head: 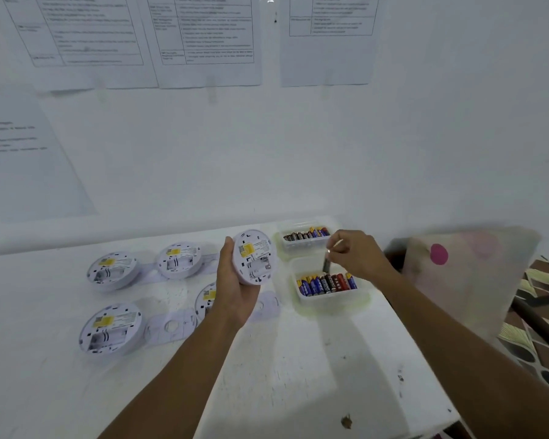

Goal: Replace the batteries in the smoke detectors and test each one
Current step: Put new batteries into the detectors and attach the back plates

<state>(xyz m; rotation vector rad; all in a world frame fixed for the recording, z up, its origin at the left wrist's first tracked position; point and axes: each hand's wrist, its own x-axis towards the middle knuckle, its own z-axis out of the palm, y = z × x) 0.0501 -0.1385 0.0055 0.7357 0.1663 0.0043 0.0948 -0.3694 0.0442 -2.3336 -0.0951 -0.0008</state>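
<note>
Head view: the right grip [355, 255] pinches a dark battery [326, 264] by its top end, so it hangs upright just above the near tub [330, 304] of batteries. The left grip [235, 286] curls round a smoke detector [254, 256] — held on edge, back toward the camera — just left of that battery. Four more detectors [113, 270] lie back-up on the worktop [267, 375], further left.

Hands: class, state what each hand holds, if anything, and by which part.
Left hand grips a smoke detector by its rim; right hand pinches a dark battery by its upper end.
</note>
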